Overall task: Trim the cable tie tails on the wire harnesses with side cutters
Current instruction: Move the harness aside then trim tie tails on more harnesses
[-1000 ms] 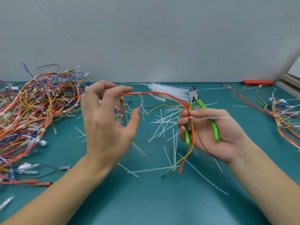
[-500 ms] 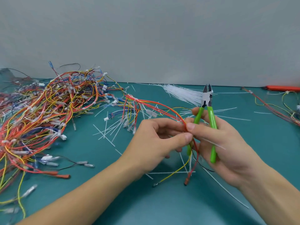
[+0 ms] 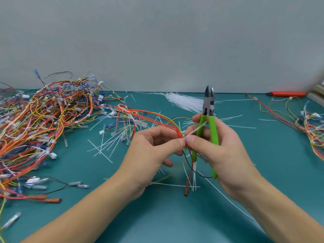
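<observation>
Nearest, both forearms reach in from the near edge of the teal table and the hands meet above its middle. The left hand has its fingers curled, thumb and forefinger pinching the wire harness at the spot where its red, orange and yellow wires bend downward. The right hand meets it thumb tip to thumb tip, pinching the same spot, where a white cable tie tail sticks up and to the right, crossing in front of the fingers. The right hand's other fingers are wrapped round the green handles of the side cutters, which stand upright with the dark jaws pointing away, slightly apart and clear of the tail. Below the hands the harness ends hang down, a red terminal close to the table. Loose cut tails lie scattered beneath and to the left of the hands. Farther left, a large pile of harnesses covers the table's left side. A smaller tangle of harnesses lies by the right edge. Behind the cutters, a bundle of white cable ties lies near the far edge, and an orange tool sits at the far right corner.
</observation>
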The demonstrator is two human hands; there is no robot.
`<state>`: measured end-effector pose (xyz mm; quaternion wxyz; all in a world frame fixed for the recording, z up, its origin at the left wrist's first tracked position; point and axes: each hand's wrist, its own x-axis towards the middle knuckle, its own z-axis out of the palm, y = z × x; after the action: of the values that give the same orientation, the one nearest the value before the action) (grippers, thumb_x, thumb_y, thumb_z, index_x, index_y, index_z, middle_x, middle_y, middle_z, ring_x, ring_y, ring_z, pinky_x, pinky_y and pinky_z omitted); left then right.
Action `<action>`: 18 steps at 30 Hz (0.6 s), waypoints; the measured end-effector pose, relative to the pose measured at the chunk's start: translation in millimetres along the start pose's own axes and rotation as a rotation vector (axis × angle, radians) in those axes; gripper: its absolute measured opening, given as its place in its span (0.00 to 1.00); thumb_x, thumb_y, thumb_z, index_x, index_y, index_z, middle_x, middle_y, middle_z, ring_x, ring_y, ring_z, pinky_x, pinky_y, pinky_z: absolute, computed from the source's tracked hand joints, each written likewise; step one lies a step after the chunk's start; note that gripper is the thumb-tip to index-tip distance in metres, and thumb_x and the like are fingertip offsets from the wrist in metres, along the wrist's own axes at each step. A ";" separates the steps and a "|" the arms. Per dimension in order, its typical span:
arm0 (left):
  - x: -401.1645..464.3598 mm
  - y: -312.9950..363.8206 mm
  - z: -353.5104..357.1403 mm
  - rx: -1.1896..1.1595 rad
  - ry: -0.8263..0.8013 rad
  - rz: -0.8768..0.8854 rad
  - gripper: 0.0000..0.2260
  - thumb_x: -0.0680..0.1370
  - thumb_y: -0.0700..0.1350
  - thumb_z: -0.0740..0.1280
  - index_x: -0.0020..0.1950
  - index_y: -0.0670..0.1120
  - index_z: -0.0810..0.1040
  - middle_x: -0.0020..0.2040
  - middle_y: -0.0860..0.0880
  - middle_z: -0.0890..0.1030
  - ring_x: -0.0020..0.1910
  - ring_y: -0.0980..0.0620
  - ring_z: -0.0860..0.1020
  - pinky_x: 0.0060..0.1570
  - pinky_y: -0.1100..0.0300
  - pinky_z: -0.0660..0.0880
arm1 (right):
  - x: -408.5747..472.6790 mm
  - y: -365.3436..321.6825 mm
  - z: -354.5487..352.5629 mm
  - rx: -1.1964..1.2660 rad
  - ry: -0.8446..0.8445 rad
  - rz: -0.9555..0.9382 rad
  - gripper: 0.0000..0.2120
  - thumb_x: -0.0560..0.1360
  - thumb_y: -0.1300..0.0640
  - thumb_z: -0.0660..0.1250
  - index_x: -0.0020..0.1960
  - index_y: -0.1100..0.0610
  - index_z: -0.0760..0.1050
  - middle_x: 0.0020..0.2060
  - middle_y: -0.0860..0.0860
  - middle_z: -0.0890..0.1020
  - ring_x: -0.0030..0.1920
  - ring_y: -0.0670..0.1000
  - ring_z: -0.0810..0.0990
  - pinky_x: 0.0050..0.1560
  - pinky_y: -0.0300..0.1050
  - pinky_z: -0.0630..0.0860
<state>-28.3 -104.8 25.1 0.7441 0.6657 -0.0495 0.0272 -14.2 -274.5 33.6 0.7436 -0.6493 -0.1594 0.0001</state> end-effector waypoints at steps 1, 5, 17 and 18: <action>-0.3 -0.1 0.3 0.005 0.001 0.000 0.05 0.69 0.46 0.76 0.43 0.47 0.85 0.40 0.46 0.86 0.39 0.51 0.84 0.31 0.61 0.77 | -0.9 -1.3 1.1 -0.049 -0.016 -0.039 0.14 0.72 0.59 0.72 0.57 0.52 0.77 0.43 0.50 0.83 0.42 0.48 0.80 0.44 0.38 0.77; -0.2 0.1 1.0 0.012 0.009 0.007 0.09 0.65 0.49 0.78 0.42 0.47 0.86 0.39 0.46 0.85 0.40 0.52 0.83 0.33 0.61 0.77 | -1.7 -2.9 1.8 -0.069 -0.044 -0.099 0.14 0.73 0.63 0.75 0.56 0.55 0.77 0.41 0.49 0.83 0.41 0.46 0.82 0.44 0.36 0.77; -4.4 -5.0 11.9 -0.050 0.006 -0.089 0.04 0.65 0.41 0.73 0.36 0.49 0.84 0.40 0.45 0.84 0.40 0.50 0.83 0.39 0.56 0.79 | -3.1 0.2 1.8 -0.228 0.032 -0.117 0.14 0.76 0.72 0.71 0.50 0.56 0.72 0.31 0.46 0.81 0.33 0.43 0.79 0.41 0.35 0.76; -5.0 -5.0 13.3 -0.052 0.001 -0.090 0.04 0.65 0.41 0.73 0.36 0.50 0.84 0.39 0.45 0.83 0.40 0.50 0.83 0.39 0.56 0.79 | -3.2 0.9 1.6 -0.234 0.037 -0.119 0.14 0.76 0.73 0.71 0.50 0.57 0.72 0.31 0.45 0.81 0.33 0.43 0.79 0.40 0.35 0.76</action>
<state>-33.2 -118.4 21.1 0.7617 0.6476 -0.0198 -0.0076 -17.4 -273.4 32.1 0.6644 -0.7208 -0.1827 -0.0748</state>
